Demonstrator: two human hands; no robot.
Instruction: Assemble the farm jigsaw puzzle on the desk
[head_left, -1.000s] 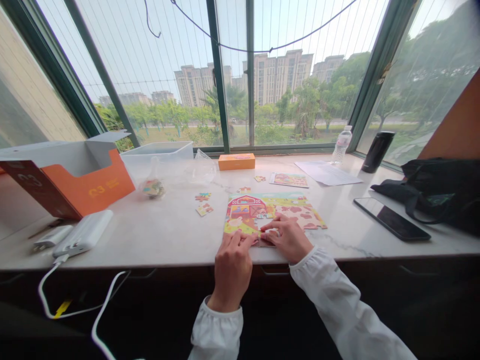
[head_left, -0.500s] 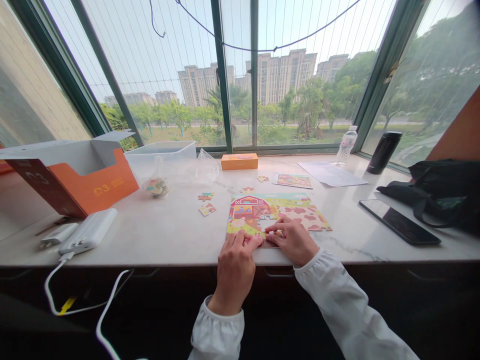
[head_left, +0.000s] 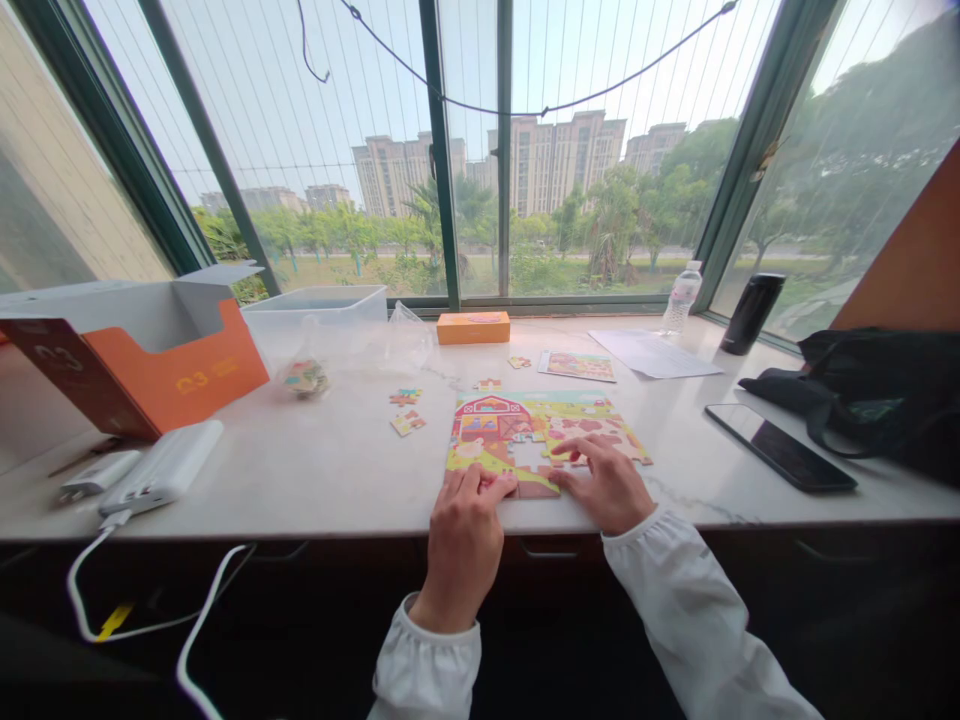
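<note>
A partly assembled jigsaw puzzle (head_left: 491,455) with a red barn and a brown-spotted cow lies flat near the table's front edge. A gap showing the white tabletop runs through its middle. My left hand (head_left: 466,515) holds the puzzle's lower left edge, fingers bunched and thumb pressed against the front border. Over the lower right part, my right hand (head_left: 607,487) is open, with its fingers apart and nothing between them. Loose puzzle pieces lie left of the puzzle, a cow-patterned piece (head_left: 408,424) among them. Behind it are another piece (head_left: 489,384) and a small piece (head_left: 520,362).
A picture card (head_left: 577,365), paper sheet (head_left: 654,353) and orange box (head_left: 473,328) lie behind. Left are a bagged bundle (head_left: 306,378), clear bin (head_left: 315,305), orange carton (head_left: 187,365) and power bank (head_left: 161,468). Right are a phone (head_left: 776,448), black bag (head_left: 892,395), bottle (head_left: 681,300) and black tumbler (head_left: 752,314).
My right hand has drawn back to the right and its fingers have spread, uncovering the puzzle's lower middle and a piece at the front border. The left hand stays on the puzzle's edge.
</note>
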